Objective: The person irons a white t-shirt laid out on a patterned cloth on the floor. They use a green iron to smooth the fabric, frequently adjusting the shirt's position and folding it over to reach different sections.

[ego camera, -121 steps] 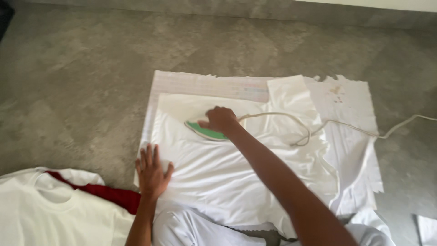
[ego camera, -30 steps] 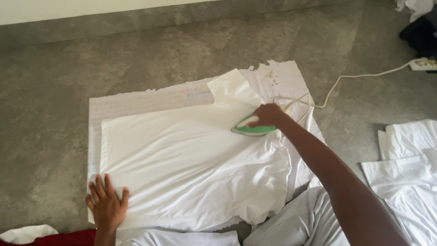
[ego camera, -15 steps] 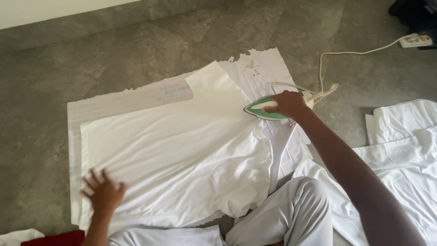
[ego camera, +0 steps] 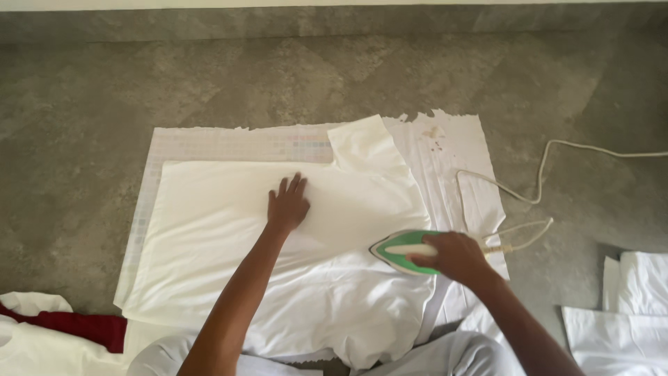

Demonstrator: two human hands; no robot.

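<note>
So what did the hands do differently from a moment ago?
The left hand moved from the shirt's near left edge up to its middle and lies flat there. The right hand brought the iron back from near the sleeve toward the shirt's lower right part. It keeps gripping the iron's handle. The shirt stays spread on the cloth on the floor, with the cord trailing right.

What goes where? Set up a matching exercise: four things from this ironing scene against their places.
Things:
1. left hand
2. right hand
3. cord
4. dark red cloth

Places:
A. trailing across the grey floor to the right
B. gripping the green iron
C. at the lower left edge
D. flat on the white garment

Pairs: 1-D, 2-B, 3-A, 4-C
</note>
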